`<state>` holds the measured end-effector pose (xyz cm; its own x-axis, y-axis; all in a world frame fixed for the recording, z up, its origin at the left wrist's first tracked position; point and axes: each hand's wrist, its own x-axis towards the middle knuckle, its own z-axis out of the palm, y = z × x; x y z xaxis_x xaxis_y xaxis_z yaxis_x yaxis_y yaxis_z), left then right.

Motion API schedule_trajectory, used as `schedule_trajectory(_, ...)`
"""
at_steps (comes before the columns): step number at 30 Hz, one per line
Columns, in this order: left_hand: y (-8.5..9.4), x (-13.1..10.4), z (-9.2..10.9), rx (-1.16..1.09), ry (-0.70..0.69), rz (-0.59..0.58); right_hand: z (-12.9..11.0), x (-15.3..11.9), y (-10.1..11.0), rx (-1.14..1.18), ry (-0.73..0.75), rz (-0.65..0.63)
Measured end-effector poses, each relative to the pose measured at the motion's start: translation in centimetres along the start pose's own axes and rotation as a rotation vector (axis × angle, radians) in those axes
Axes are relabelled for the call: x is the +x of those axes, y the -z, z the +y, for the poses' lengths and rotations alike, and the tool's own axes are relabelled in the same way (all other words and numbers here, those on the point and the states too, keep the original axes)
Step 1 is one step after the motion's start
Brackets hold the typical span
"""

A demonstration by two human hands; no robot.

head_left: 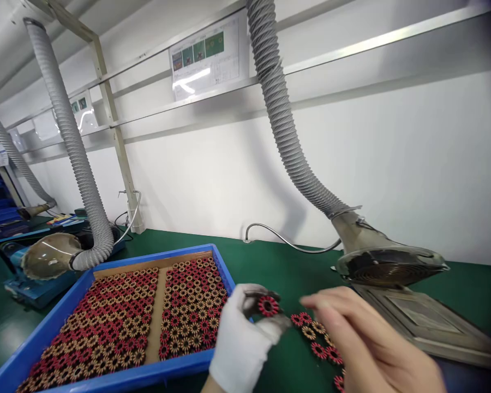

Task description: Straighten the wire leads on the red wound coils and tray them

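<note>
My left hand (245, 333), in a white glove with dark-stained fingertips, is closed around a red stator core (268, 306), a small toothed ring with a dark centre. The core's round face is turned toward me. To its right, my bare right hand (368, 338) reaches leftward with its fingers stretched out, slightly blurred by motion. Nothing shows between its thumb and forefinger. Loose stator cores (319, 350), some red and some tan, lie on the green bench beneath and beside the right hand, which partly hides them.
A blue tray (225, 267) on the left holds rows of red and tan cores, split by a cardboard strip (159, 314). An extraction hood (388, 262) on a grey hose (278, 98) hangs at right, above a flat metal plate (425, 322). Another hood (51, 256) stands behind the tray.
</note>
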<state>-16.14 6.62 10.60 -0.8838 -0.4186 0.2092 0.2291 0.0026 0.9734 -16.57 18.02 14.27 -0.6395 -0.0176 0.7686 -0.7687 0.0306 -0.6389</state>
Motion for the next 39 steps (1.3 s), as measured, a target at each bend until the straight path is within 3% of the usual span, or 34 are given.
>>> schedule_trajectory(1,1.1,-0.2,1.6,-0.095,-0.030,0.075,-0.2,0.2,-0.3,-0.064,0.008,-0.070)
schedule_trajectory(3,3.2,-0.7,3.7,-0.260,-0.051,0.111,-0.3,0.3,-1.0,-0.115,0.007,-0.206)
schedule_trajectory(6,5.4,-1.3,4.3,-0.309,-0.049,0.073,0.0,-0.2,-2.5,-0.037,-0.054,-0.358)
schedule_trajectory(11,6.2,-1.6,4.2,-0.264,-0.019,0.030,-0.1,-0.5,-4.2,0.236,-0.215,-0.469)
schedule_trajectory(14,6.4,-1.9,4.8,-0.179,0.026,-0.068,-0.4,-0.3,-4.3,0.330,-0.278,-0.513)
schedule_trajectory(19,7.6,-3.2,5.1,-0.054,0.108,-0.248,-0.4,-0.3,-4.1,0.441,-0.343,-0.481)
schedule_trajectory(22,8.3,-3.7,5.0,-0.061,0.197,-0.245,0.0,-0.3,-3.5,0.631,-0.367,-0.310)
schedule_trajectory(24,8.6,-3.7,5.0,-0.128,0.204,-0.254,0.3,-0.1,-3.1,0.583,-0.341,-0.245)
schedule_trajectory(27,8.5,-3.2,4.9,-0.201,0.165,-0.324,0.2,0.1,-2.8,0.395,-0.295,-0.412)
schedule_trajectory(29,8.1,-2.8,4.9,-0.185,0.140,-0.324,0.0,0.1,-3.0,0.372,-0.290,-0.551)
schedule_trajectory(31,7.7,-2.5,5.0,-0.151,0.131,-0.303,-0.1,0.1,-3.6,0.392,-0.289,-0.601)
schedule_trajectory(35,7.4,-2.5,5.3,-0.084,0.111,-0.330,0.1,-0.3,-4.6,0.511,-0.323,-0.573)
schedule_trajectory(39,7.8,-3.8,5.0,-0.047,0.123,-0.221,0.3,-0.2,-4.3,0.763,-0.453,-0.362)
